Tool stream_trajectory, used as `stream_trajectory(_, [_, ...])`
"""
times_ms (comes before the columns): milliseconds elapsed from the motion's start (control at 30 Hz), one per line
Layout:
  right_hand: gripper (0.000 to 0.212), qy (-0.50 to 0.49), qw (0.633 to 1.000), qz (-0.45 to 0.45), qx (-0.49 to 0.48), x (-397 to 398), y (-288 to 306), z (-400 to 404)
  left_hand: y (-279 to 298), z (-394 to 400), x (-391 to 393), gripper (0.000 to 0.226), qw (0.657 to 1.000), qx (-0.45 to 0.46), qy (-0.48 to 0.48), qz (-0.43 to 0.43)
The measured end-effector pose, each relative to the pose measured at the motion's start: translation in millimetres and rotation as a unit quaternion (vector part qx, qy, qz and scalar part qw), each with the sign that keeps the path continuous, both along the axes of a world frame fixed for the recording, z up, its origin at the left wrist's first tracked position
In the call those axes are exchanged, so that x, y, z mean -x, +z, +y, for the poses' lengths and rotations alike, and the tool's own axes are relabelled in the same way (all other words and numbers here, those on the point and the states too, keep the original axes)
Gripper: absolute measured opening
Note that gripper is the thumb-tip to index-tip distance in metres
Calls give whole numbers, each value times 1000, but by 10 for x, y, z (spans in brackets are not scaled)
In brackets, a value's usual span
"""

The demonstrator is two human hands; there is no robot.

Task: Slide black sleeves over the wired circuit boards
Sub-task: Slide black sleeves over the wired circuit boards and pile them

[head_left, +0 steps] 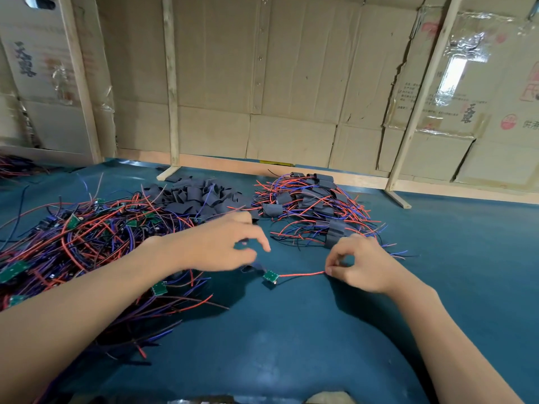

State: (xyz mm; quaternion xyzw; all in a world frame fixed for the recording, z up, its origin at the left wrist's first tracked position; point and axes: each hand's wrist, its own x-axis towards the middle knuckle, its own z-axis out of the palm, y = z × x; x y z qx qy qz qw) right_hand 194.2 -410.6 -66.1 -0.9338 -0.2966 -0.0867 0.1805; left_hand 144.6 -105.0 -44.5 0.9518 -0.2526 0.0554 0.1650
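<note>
A small green circuit board (271,277) lies on the blue table mat (306,330) between my hands, its red wire (302,274) running right. My right hand (360,265) pinches the end of that wire. My left hand (221,243) hovers just left of the board, fingers loosely spread and blurred; a dark blurred piece, perhaps a sleeve (252,268), lies under its fingertips, and whether the hand holds it is unclear. A heap of loose black sleeves (198,196) lies behind my left hand.
A big tangle of unsleeved boards with red, blue and black wires (73,243) fills the left side under my left forearm. A pile of sleeved boards (315,205) lies at the back right. Cardboard walls on wooden posts (172,83) close off the table's far edge.
</note>
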Motion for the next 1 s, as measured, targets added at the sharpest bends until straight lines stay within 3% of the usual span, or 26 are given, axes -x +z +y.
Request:
stream_trajectory(67, [20, -30, 998, -54, 13, 20, -25, 25, -56, -94, 28, 31, 998, -56, -33, 20])
stream_trajectory(133, [26, 13, 994, -93, -48, 104, -50, 129, -115, -152, -12, 35, 995, -88, -27, 27])
stream_trajectory(200, [27, 86, 989, -91, -75, 204, -85, 296, -138, -182, -68, 19, 997, -76, -23, 3])
stream_trajectory(300, [39, 136, 988, -58, -31, 237, -183, 530, -179, -230, -161, 13, 997, -76, -18, -5])
stream_trajectory(367, [30, 132, 989, -61, -25, 209, -214, 596, -207, -276, -216, 13, 997, -75, -4, -1])
stream_trajectory(467, [11, 117, 987, -80, -79, 152, -211, 551, -246, -340, -298, 20, 999, -8, 30, -41])
stream_trajectory(533, [4, 72, 980, -87, -166, 111, -179, 448, -276, -464, -314, 35, 988, 118, 63, -73])
stream_trajectory(600, [9, 4, 956, -69, -286, 61, -139, 314, -331, -642, -318, 53, 964, 242, 92, -68])
stream_trajectory(633, [10, -21, 938, -46, -344, 36, -118, 249, -371, -724, -319, 61, 958, 262, 101, -57])
stream_trajectory(800, [23, -34, 863, 24, -504, 16, 21, 160, -533, -785, -314, 67, 977, 177, 75, -87])
stream_trajectory(900, [23, 7, 827, 61, -558, 38, 74, 174, -515, -782, -276, 70, 973, 223, 25, -54])
stream_trajectory(1000, [22, 43, 772, 117, -623, 81, 123, 220, -480, -754, -253, 68, 966, 251, 46, -37])
